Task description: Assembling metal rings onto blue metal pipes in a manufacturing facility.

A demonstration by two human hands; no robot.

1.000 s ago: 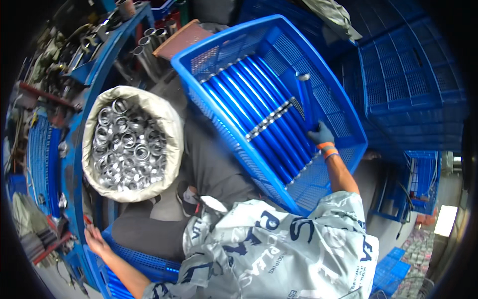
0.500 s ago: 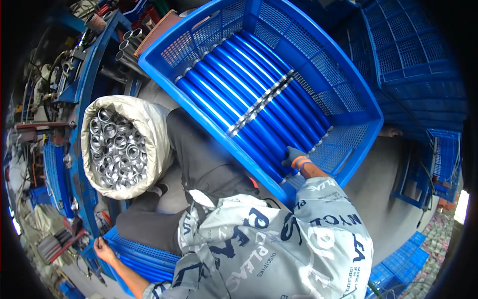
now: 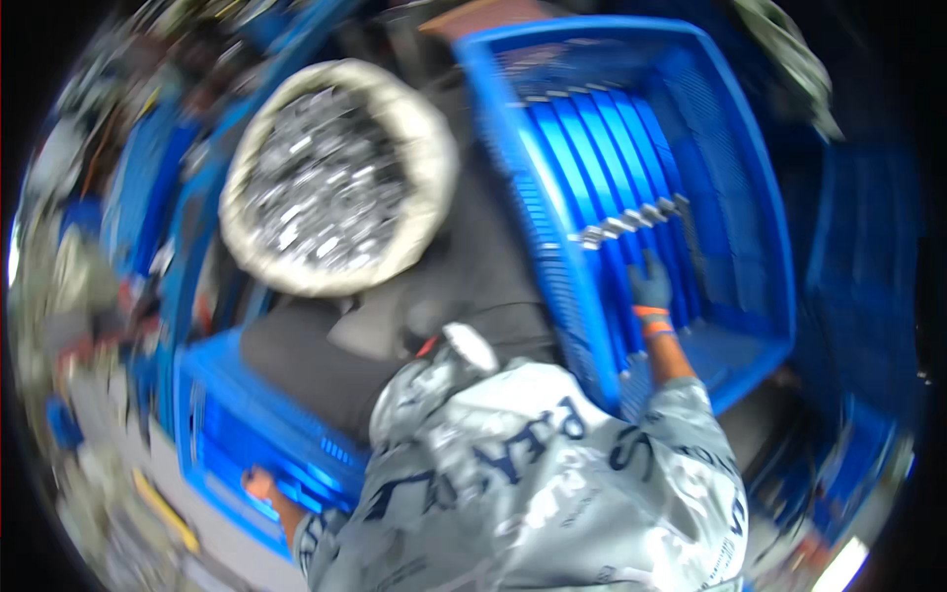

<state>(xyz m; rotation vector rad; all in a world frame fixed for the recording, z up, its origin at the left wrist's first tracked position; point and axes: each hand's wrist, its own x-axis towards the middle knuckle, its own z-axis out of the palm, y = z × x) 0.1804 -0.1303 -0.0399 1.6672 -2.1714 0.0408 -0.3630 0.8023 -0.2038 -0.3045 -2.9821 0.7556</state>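
"Blue tubes (image 3: 582,148) lay in the large blue crate (image 3: 755,187), I thought. What was nearest to the person, though?"

"Their own pale grey shirt (image 3: 533,464), with dark lettering. Just past it, at lower left, the bare left hand (image 3: 260,483) was over a lower blue crate (image 3: 212,365)."

"Was it pinching anything?"

"I couldn't tell, as its fingers were blurred. Some smeared blue pieces (image 3: 330,476) lay just beside it."

"And the right hand (image 3: 651,284)?"

"It wore a grey glove (image 3: 653,292), with an orange band (image 3: 650,312) at the wrist. It was inside the large crate, over the nearer row of tubes, fingers stretched forward. Whether it pinched one, I couldn't tell."

"How were the tubes set?"

"Side by side in two rows, their silvery ends meeting in a line across the crate."

"Left of that?"

"A cream sack (image 3: 429,148), mouth open, with shiny metal pieces (image 3: 326,187) inside, blurred together."

"Farther off?"

"A brown board (image 3: 503,14) showed past the crate's far end, and some pale cloth (image 3: 789,59) at upper right."
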